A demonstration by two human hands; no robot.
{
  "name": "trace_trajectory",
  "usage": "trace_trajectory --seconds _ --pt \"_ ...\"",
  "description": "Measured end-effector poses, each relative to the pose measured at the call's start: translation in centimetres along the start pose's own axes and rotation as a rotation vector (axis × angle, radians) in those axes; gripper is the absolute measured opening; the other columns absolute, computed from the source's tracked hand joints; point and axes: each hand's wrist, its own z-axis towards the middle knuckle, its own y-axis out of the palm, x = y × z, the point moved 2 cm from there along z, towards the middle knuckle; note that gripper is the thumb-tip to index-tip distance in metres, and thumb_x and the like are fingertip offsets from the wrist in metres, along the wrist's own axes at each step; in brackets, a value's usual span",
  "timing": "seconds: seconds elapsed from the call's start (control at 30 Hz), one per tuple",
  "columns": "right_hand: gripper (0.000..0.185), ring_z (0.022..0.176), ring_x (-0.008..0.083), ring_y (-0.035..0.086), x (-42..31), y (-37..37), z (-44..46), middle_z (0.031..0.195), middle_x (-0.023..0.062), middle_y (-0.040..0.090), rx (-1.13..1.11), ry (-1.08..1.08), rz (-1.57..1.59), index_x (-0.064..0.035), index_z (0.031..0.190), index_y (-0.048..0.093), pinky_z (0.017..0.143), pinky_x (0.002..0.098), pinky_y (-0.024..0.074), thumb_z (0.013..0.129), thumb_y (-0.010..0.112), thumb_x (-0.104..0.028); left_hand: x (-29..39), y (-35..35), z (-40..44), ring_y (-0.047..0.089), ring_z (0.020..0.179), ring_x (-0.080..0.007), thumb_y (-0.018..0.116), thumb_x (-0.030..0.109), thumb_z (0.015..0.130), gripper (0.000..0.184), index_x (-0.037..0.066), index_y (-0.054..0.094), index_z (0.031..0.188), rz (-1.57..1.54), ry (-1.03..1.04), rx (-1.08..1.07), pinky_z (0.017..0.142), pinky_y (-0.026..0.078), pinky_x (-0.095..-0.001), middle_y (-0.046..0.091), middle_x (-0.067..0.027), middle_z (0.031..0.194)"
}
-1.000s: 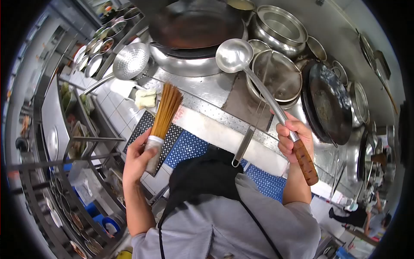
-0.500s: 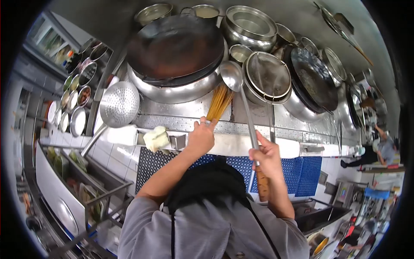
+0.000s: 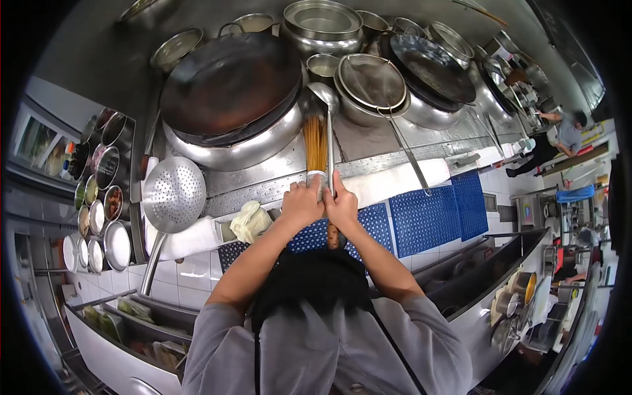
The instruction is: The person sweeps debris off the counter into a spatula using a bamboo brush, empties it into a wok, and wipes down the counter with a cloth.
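My left hand [image 3: 303,204] is closed round the pale handle of a bamboo brush [image 3: 316,145], whose bristles point away from me. Right beside it, my right hand [image 3: 342,205] grips a metal ladle [image 3: 330,141] with a brown handle end; the ladle's bowl lies just beyond the bristle tips. Both hands are close together over the front edge of the stove. A large dark wok [image 3: 230,85] sits to the left of the tools, and a round strainer [image 3: 372,82] over a pot is to their right.
A perforated skimmer [image 3: 174,195] lies at the left near a crumpled cloth [image 3: 251,222]. Another dark wok [image 3: 432,71] stands at the right. Metal bowls of ingredients are at far left. Another person [image 3: 563,135] stands at far right.
My left hand has brought the brush across beside the ladle. The ladle, tilted before, now stands nearly straight in view, and my two hands have come together. The view has turned.
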Motion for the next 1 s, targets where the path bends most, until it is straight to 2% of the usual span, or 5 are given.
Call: trace_trajectory --seconds 0.1,0.33,0.63,0.87,1.0 --pt "0.059 0.053 0.038 0.063 -0.3 1.1 1.1 0.06 0.0252 0.059 0.06 -0.052 0.066 0.007 0.138 0.049 0.054 0.0452 0.0504 0.089 0.064 -0.022 -0.5 0.5 0.2 0.062 0.101 -0.0453 0.062 0.03 0.083 0.06 0.014 0.052 0.14 -0.046 0.007 0.042 0.085 0.053 -0.0542 0.069 -0.0275 0.101" --pt "0.055 0.062 0.0394 0.067 0.3 1.8 4.1 0.066 0.0274 0.061 0.033 -0.04 -0.037 0.0063 0.136 0.051 0.058 0.0466 0.0507 0.092 0.058 -0.025 -1.2 0.0 0.7 0.064 0.094 -0.0485 0.061 0.027 0.083 0.054 0.016 0.054 0.136 -0.061 0.03 -0.014 0.095 0.046 -0.0505 0.069 -0.028 0.095" --pt "0.055 0.082 0.0436 0.067 1.2 1.8 5.6 0.09 0.026 0.069 -0.142 0.007 -0.376 0.002 0.135 0.054 0.078 0.0509 0.0539 0.089 0.064 -0.026 -1.0 -2.2 -0.5 0.062 0.098 -0.0466 0.062 0.024 0.081 0.054 0.016 0.055 0.134 -0.02 0.007 -0.158 0.093 0.048 -0.0507 0.068 -0.0282 0.097" --pt "0.034 0.09 0.0445 0.066 -0.7 -0.3 3.9 0.094 0.0234 0.069 -0.295 -0.034 -0.171 0.0029 0.11 0.065 0.08 0.0526 0.0526 0.084 0.064 -0.019 -1.5 -1.6 -2.0 0.061 0.096 -0.0484 0.065 0.029 0.082 0.061 0.011 0.051 0.139 -0.11 0.061 -0.024 0.092 0.048 -0.0513 0.067 -0.0306 0.098" --pt "0.036 0.097 0.0414 0.062 -2.2 -6.7 3.3 0.1 0.0233 0.067 0.219 -0.392 -0.423 -0.0002 0.115 0.066 0.086 0.0491 0.051 0.084 0.067 -0.019 -2.1 -3.8 -3.8 0.061 0.091 -0.0466 0.067 0.023 0.082 0.063 0.006 0.05 0.14 -0.211 0.166 0.18 0.091 0.047 -0.0516 0.066 -0.0283 0.102"
